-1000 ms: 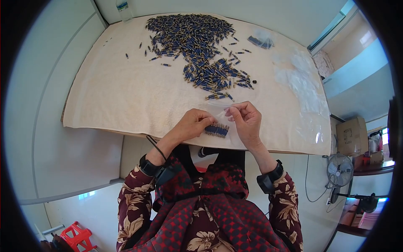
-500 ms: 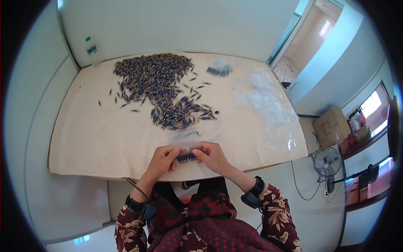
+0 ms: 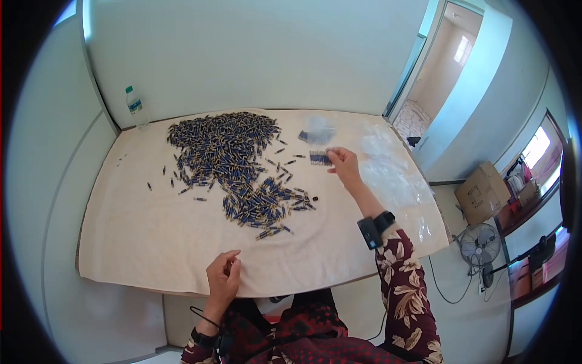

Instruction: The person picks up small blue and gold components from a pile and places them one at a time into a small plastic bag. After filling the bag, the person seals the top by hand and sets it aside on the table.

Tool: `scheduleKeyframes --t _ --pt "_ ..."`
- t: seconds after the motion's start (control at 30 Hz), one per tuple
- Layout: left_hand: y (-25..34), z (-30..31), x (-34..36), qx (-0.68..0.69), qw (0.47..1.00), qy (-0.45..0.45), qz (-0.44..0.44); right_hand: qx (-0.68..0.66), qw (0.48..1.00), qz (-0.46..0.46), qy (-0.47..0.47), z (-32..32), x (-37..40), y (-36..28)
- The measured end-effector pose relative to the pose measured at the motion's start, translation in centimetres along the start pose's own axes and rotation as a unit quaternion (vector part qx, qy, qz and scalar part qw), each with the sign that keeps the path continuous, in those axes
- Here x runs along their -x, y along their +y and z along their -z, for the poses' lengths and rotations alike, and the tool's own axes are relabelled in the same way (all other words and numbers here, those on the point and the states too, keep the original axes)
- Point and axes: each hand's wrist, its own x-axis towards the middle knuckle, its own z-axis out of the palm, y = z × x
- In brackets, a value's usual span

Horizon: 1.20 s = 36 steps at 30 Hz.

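My right hand (image 3: 344, 167) reaches out over the back right of the table, pinching a small clear bag (image 3: 319, 158) at its right end. In the bag lies a row of small dark-blue cylindrical pieces with gold-coloured ends. Just behind it, another packed bag (image 3: 305, 136) rests on the cloth. My left hand (image 3: 224, 275) is at the front edge of the table, its fingers loosely curled and apart, with nothing seen in them. A large heap of loose blue-and-gold pieces (image 3: 221, 145) covers the back left and middle, with several pieces (image 3: 273, 232) at its near end.
Clear plastic bags (image 3: 388, 164) lie spread along the right side of the cream cloth (image 3: 151, 242). A water bottle (image 3: 137, 109) stands at the back left corner. On the floor to the right are a cardboard box (image 3: 482, 191) and a fan (image 3: 479, 244).
My right hand has carried the packed bag from the front edge to the back right. My left hand has let go of it and stays near the front edge. The view has tilted up.
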Motion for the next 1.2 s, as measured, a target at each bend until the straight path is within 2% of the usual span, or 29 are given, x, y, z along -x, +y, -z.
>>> scheduleKeyframes --t 0.13,0.3,0.4,0.43,0.5,0.6,0.67,0.7,0.83,0.93,0.97,1.03,1.1,1.13,1.2 --pt "0.7 -0.1 -0.2 -0.049 0.999 -0.018 0.009 0.039 0.999 -0.005 0.036 1.1 -6.3 3.0" --pt "0.8 -0.5 -0.4 -0.044 0.998 -0.019 0.027 0.070 0.997 -0.038 0.024 1.3 -12.0 8.4" --pt "0.8 -0.8 -0.4 -0.061 0.998 0.003 0.035 0.268 0.953 0.083 0.117 0.5 -15.8 14.8" --pt "0.8 -0.7 -0.4 -0.064 0.997 -0.005 0.034 0.266 0.953 0.078 0.123 -0.1 -16.3 15.5" --pt "0.8 -0.7 -0.3 -0.059 0.997 0.000 0.043 0.234 0.938 0.147 0.210 -1.8 -16.5 16.4" --pt "1.0 -1.1 -0.4 -0.056 0.997 -0.013 0.042 0.254 0.940 0.097 0.207 -2.9 -14.6 12.8" --pt "1.2 -1.0 -0.4 -0.060 0.997 -0.003 0.043 0.378 0.887 0.162 0.211 -3.7 -13.5 11.8" --pt "1.2 -1.0 -0.5 -0.061 0.997 -0.009 0.040 0.378 0.886 0.158 0.216 -3.9 -13.1 11.0" --pt "1.2 -1.1 -0.3 -0.066 0.997 -0.012 0.036 0.464 0.855 0.084 0.215 -3.9 -11.7 9.0" --pt "1.3 -1.1 -0.3 -0.074 0.997 -0.017 0.034 0.410 0.847 0.253 0.225 -1.6 -10.3 8.4" --pt "1.2 -1.0 -0.2 -0.071 0.997 -0.015 0.037 0.412 0.847 0.254 0.222 -0.6 -9.9 7.8" --pt "0.8 -0.9 -0.3 -0.059 0.998 -0.018 0.030 0.262 0.931 0.183 0.175 2.2 -9.9 6.8" --pt "0.8 -1.1 -0.1 -0.049 0.998 -0.010 0.030 0.270 0.900 0.253 0.231 4.9 -10.7 8.1" --pt "0.9 -1.1 -0.2 -0.051 0.998 -0.013 0.025 0.270 0.900 0.257 0.224 6.1 -9.9 7.3" --pt "1.2 -0.9 -0.3 -0.059 0.998 -0.021 0.015 0.335 0.930 0.105 0.111 7.2 -7.5 5.4"
